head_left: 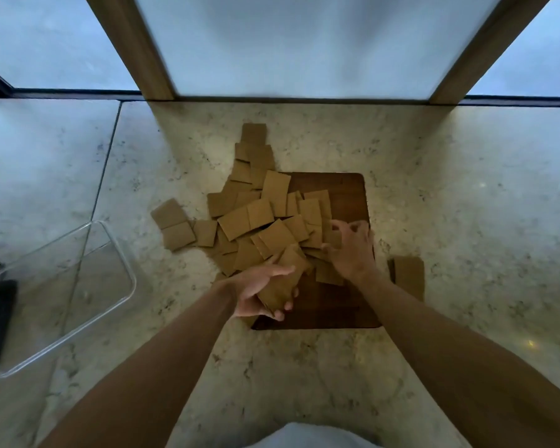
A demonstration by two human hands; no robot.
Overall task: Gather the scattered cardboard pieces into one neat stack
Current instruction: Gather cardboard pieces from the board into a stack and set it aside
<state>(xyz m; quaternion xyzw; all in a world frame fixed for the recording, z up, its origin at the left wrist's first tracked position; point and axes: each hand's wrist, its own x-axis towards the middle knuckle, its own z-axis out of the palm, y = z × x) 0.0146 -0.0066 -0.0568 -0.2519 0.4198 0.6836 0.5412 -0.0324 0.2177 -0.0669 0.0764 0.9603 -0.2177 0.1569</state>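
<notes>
Several brown cardboard pieces (256, 218) lie scattered over a stone floor and across the left part of a dark wooden board (343, 189). My left hand (256, 291) holds a small stack of cardboard pieces (280, 291) over the board's near left corner. My right hand (353, 247) rests on the pile's right edge, fingers curled around one cardboard piece (335, 237). A few pieces sit apart: two at the left (172, 224), one at the far end (253, 133), and one to the right of the board (408, 276).
A clear plastic container (78, 286) stands on the floor at the left, with a dark object (0, 318) beside it. Wooden posts (133, 46) and frosted glass panels (304, 43) rise just beyond the pile.
</notes>
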